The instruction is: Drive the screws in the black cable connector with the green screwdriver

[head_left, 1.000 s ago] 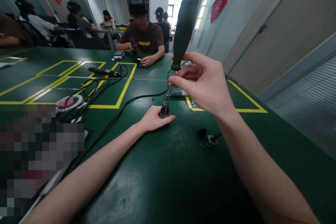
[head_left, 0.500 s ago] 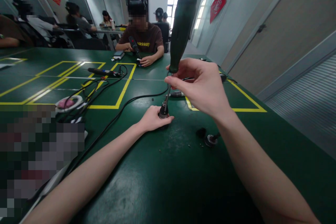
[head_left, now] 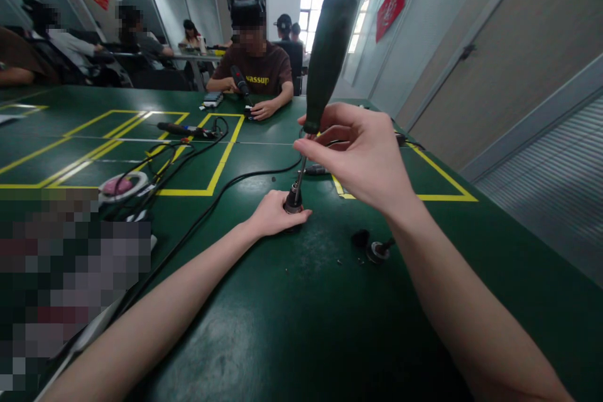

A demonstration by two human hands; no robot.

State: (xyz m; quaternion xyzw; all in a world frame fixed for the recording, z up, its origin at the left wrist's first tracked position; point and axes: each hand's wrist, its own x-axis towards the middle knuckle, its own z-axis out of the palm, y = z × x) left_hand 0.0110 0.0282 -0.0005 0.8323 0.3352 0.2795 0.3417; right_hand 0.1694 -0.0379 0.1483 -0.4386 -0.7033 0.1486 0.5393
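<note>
My right hand [head_left: 355, 154] pinches a screwdriver [head_left: 330, 56] near the base of its dark green handle, which leans slightly right. The metal shaft runs down to a small dark cylindrical part [head_left: 293, 204] on the table; its tip meets the top of that part. Wrapped round the part from the left, my left hand [head_left: 273, 213] holds it against the surface, with the thumb reaching across in front. To the right lie a round black piece [head_left: 360, 238] and a dark disc-shaped part with a stem [head_left: 378, 252]. Tiny screws [head_left: 339, 262] lie beside them.
A dark tool [head_left: 316, 169] with a cable lies just behind my hands. Another corded tool [head_left: 183, 130] and looped cables are at the left, near a white roll [head_left: 123, 186]. Across the green table [head_left: 264, 339], a person [head_left: 254, 69] works with a similar tool.
The screwdriver handle has tilted very slightly to the right. Both hands stay almost where they were, still holding the same things.
</note>
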